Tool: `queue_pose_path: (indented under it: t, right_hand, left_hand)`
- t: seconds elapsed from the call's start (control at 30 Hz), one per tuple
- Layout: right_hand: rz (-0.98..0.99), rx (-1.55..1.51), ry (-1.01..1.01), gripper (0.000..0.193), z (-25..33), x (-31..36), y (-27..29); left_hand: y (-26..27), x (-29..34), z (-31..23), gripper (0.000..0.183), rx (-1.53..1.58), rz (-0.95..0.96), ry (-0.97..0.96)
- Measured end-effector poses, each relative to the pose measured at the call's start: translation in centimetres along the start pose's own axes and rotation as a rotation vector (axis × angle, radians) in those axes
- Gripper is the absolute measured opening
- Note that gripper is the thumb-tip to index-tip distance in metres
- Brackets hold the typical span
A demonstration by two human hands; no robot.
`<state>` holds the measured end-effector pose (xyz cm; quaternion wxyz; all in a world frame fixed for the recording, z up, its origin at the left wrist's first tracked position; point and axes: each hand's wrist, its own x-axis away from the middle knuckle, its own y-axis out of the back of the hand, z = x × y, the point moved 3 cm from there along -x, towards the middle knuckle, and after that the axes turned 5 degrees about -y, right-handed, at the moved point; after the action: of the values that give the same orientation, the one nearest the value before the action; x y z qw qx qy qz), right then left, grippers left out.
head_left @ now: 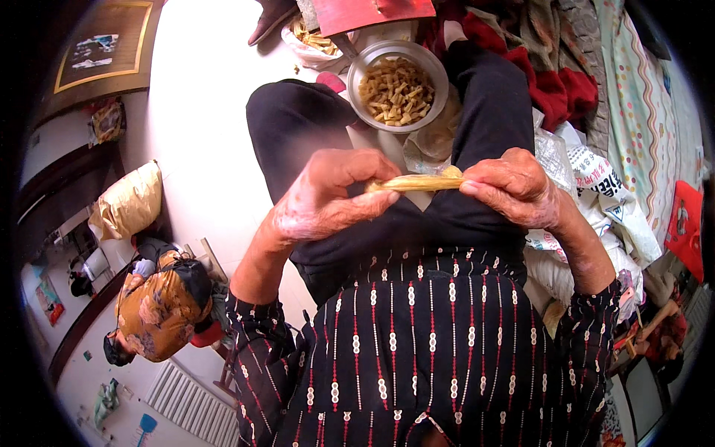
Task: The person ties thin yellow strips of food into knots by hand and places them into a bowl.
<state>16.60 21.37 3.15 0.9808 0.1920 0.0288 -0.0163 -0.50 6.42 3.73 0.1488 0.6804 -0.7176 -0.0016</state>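
I hold a long, yellowish, fibrous strip (421, 182) level above my lap, one end in each hand. My left hand (331, 195) is closed on the left end, thumb along the near side and fingers curled behind. The right end is pinched between the thumb and fingers of my right hand (518, 188). A small loose flap of the strip stands up near the right hand. Beyond it, between my knees, a round metal pot (441, 83) holds a heap of short cut yellow-brown pieces (395, 91). What exactly the strip is, I cannot tell.
Longer strips lie in a white plastic bag (309, 54) behind the pot, near a red board (372, 13) and a dark shoe (269, 24). Printed plastic sacks (611, 186) and a bed with a patterned cover (640, 127) are at right. A flowered bundle (160, 309) sits at left.
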Motion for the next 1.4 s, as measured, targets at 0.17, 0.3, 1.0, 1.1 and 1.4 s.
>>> queue_pose_path:
  t: [0.17,0.3,1.0,1.1,1.4]
  right_hand:
    - [0.002,-0.036,-0.017,0.009,-0.5,-0.2,-0.6]
    - [0.017,-0.027,-0.058,0.008,-0.6,-0.3,-0.9]
    - [-0.097,0.27,0.051,0.018,-4.3,-7.6,3.3]
    - [-0.178,0.211,-0.014,0.022,-7.1,-10.2,5.1]
    - [-0.277,-0.044,0.133,0.021,-12.1,-15.8,8.7]
  left_hand:
    - [-2.0,1.2,2.2,0.023,0.591,-0.096,0.134]
    - [-2.6,0.9,2.3,0.024,0.663,-0.125,0.243]
    - [7.5,-3.9,2.2,0.02,-0.177,-0.307,-0.125]
    - [9.1,-7.2,3.6,0.022,-0.275,-0.394,-0.159]
    - [13.6,-13.2,7.7,0.028,-0.209,-0.479,-0.184]
